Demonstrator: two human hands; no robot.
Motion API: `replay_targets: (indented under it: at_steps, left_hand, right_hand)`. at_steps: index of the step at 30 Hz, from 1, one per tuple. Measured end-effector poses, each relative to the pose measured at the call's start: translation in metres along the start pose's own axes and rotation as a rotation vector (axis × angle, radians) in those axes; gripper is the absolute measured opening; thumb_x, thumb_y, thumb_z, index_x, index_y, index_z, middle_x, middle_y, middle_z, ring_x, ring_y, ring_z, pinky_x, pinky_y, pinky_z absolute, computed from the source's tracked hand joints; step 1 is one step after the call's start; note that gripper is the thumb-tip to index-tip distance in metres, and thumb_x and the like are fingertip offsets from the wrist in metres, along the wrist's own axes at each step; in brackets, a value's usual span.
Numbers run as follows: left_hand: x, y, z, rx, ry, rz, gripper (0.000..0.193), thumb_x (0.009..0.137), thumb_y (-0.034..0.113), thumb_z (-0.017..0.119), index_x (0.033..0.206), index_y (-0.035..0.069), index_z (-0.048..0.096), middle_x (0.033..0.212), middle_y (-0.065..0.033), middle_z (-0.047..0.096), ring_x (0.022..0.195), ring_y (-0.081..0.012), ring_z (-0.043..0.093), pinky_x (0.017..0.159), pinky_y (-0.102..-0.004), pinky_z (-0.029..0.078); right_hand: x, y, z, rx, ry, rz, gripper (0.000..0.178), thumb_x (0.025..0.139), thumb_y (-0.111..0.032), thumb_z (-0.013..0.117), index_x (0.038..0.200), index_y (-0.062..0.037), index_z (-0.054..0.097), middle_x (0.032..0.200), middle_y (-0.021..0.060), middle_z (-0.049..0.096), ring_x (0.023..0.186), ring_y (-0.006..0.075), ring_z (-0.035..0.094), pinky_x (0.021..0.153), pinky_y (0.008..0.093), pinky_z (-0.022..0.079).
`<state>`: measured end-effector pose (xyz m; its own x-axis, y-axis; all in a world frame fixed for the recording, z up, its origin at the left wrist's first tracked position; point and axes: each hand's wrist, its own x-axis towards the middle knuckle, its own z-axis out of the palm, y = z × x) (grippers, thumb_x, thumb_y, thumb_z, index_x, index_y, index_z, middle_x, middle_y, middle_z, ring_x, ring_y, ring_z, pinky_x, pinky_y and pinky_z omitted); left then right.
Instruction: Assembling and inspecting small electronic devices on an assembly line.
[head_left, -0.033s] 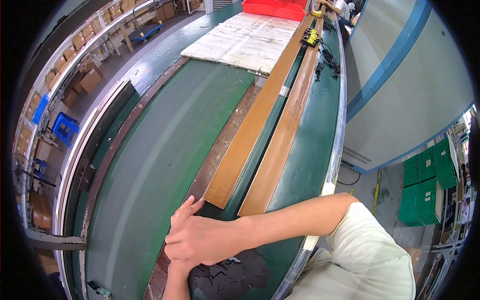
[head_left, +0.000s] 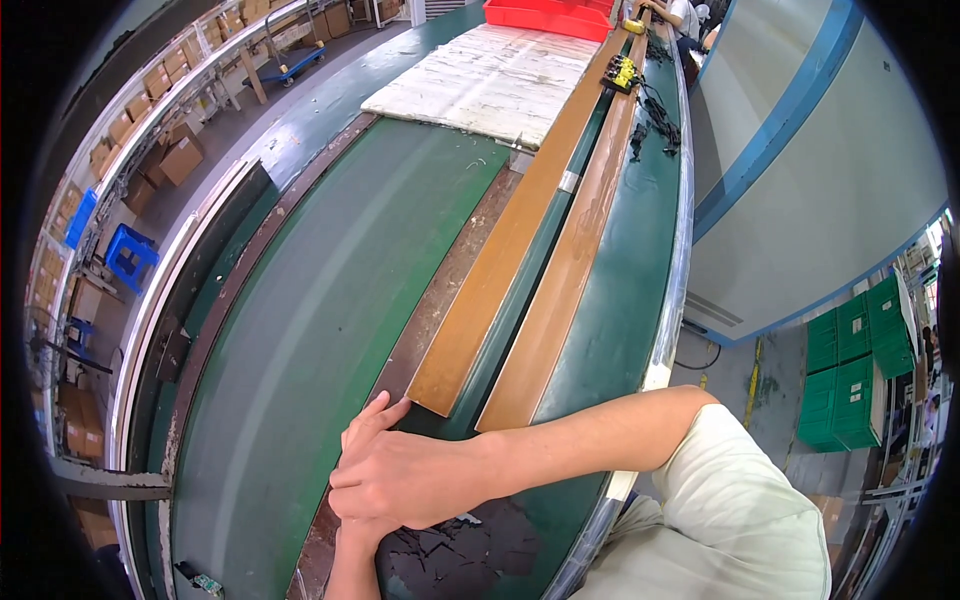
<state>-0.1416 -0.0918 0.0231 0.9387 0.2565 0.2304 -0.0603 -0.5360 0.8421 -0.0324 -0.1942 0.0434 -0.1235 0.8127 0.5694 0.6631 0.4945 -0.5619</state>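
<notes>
My right hand (head_left: pixel 400 485) lies across my left hand (head_left: pixel 366 425) at the near edge of the workbench. The right forearm crosses from the right, and its bent fingers curl over the left wrist. Most of the left hand is hidden beneath it. Stretched fingers, apparently the left hand's, show beyond the right hand, beside the near end of a long brown strip (head_left: pixel 490 270). A second brown strip (head_left: pixel 560 300) runs parallel on the right. No object shows in either hand. Just below the right hand is a patch of dark, cracked sheet (head_left: pixel 465 550).
A green conveyor belt (head_left: pixel 320 300) runs along the left, with a small circuit board (head_left: pixel 205 584) near its close end. Farther off are a whitish board (head_left: pixel 480 75), a red bin (head_left: pixel 550 14), yellow-and-black parts (head_left: pixel 620 75), black cables (head_left: pixel 655 120) and another person (head_left: pixel 683 18).
</notes>
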Motion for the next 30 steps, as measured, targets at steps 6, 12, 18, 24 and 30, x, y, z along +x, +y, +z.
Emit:
replay_targets:
  at_steps: [6, 12, 18, 24, 30]
  left_hand:
    - [-0.029, -0.028, -0.013, -0.145, -0.026, -0.326, 0.049, 0.094, 0.037, 0.072, 0.121, -0.004, 0.072, 0.119, -0.0168, 0.076, 0.118, -0.0295, 0.068, 0.108, -0.0421, 0.046]
    - [-0.030, -0.052, -0.032, -0.647, 0.007, -0.176, 0.059, 0.112, 0.049, 0.043, 0.118, -0.002, 0.072, 0.111, -0.0156, 0.078, 0.105, -0.0254, 0.073, 0.099, -0.0409, 0.052]
    - [-0.023, -0.039, -0.014, -0.847, 0.279, -0.332, 0.059, 0.115, 0.043, 0.030, 0.118, -0.001, 0.069, 0.113, -0.0151, 0.077, 0.103, -0.0234, 0.072, 0.095, -0.0378, 0.053]
    - [-0.028, -0.050, -0.022, -0.904, 0.207, -0.246, 0.054, 0.114, 0.041, 0.034, 0.126, -0.001, 0.066, 0.119, -0.0152, 0.076, 0.111, -0.0239, 0.072, 0.099, -0.0399, 0.052]
    - [-0.019, -0.042, -0.024, -0.980, 0.257, -0.238, 0.051, 0.112, 0.041, 0.043, 0.129, -0.002, 0.064, 0.130, -0.0152, 0.072, 0.123, -0.0245, 0.067, 0.105, -0.0417, 0.051]
  right_hand:
    - [0.005, 0.023, -0.024, -0.059, 0.157, 0.079, 0.020, 0.079, 0.001, 0.070, 0.094, -0.0008, 0.056, 0.081, 0.0124, 0.059, 0.073, 0.0325, 0.067, 0.058, 0.0415, 0.051]
    - [0.007, 0.026, -0.030, -0.071, 0.191, 0.268, 0.017, 0.087, -0.002, 0.069, 0.093, -0.0031, 0.053, 0.078, 0.0099, 0.061, 0.066, 0.0333, 0.066, 0.053, 0.0421, 0.049]
    - [0.007, 0.026, -0.021, -0.134, 0.174, 0.215, 0.019, 0.087, 0.000, 0.069, 0.096, -0.0042, 0.053, 0.078, 0.0091, 0.062, 0.067, 0.0329, 0.067, 0.054, 0.0434, 0.050]
    - [0.004, 0.025, -0.018, -0.146, 0.154, 0.205, 0.021, 0.086, 0.000, 0.069, 0.100, -0.0041, 0.054, 0.081, 0.0095, 0.063, 0.071, 0.0320, 0.068, 0.055, 0.0443, 0.051]
    - [0.005, 0.025, -0.015, -0.183, 0.211, 0.217, 0.022, 0.085, 0.001, 0.068, 0.103, -0.0032, 0.057, 0.086, 0.0098, 0.061, 0.077, 0.0319, 0.070, 0.056, 0.0446, 0.052]
